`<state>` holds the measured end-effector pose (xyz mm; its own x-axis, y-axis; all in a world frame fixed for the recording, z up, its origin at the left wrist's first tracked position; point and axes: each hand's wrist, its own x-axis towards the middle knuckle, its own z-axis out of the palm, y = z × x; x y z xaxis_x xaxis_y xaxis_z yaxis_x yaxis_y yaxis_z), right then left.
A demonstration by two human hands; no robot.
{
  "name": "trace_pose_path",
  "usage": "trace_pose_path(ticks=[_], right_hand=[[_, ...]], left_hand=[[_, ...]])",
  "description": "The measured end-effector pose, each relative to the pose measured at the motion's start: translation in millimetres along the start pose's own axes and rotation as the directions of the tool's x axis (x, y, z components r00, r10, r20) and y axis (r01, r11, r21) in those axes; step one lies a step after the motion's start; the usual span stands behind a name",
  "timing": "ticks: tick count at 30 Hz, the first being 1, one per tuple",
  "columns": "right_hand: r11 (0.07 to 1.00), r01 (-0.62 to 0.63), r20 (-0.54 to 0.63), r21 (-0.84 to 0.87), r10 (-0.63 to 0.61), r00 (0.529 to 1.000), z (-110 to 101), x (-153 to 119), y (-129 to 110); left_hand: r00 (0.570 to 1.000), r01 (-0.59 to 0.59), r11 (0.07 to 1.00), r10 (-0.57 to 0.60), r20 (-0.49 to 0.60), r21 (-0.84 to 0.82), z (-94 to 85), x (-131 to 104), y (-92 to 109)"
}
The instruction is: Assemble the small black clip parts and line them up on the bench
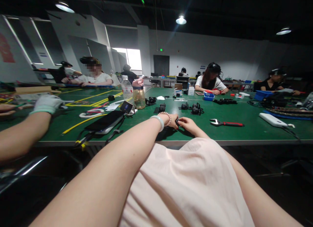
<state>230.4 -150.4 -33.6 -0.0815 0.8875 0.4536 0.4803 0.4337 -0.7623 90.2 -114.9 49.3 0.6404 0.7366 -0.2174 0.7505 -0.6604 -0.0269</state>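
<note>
Near the table's front edge, my left hand [172, 120] and my right hand [189, 125] meet around a small black part [177, 122]. The fingers of both hands are closed on it, and they cover most of it, so its exact kind does not show. Just beyond my hands, several black assemblies with comb-like teeth stand on the green table, among them a single one [161, 107] on the left and another [196, 108] on the right. An adjustable wrench [227, 123] with a red and black handle lies to the right of my right hand.
A black device [105, 121] with cables, an amber bottle [139, 97] and a clear bottle [126, 88] stand to the left. A co-worker's gloved hand [46, 104] reaches in there. On the right are a white power bank [272, 120] and a blue bin [208, 96]. Other people sit opposite.
</note>
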Motion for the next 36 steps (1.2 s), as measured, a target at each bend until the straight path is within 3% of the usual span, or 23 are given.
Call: trace_pose_path(ticks=[12, 36], right_hand=[[0.986, 0.017, 0.033, 0.168, -0.023, 0.999, 0, -3, -5], [0.992, 0.008, 0.017, 0.127, -0.01, 1.0, 1, -5, -9]], left_hand=[[0.999, -0.043, 0.998, 0.043, -0.006, 0.035, -2.3, -2, 2], [0.998, -0.052, 0.998, 0.053, -0.025, 0.039, 1.6, 3, -4]])
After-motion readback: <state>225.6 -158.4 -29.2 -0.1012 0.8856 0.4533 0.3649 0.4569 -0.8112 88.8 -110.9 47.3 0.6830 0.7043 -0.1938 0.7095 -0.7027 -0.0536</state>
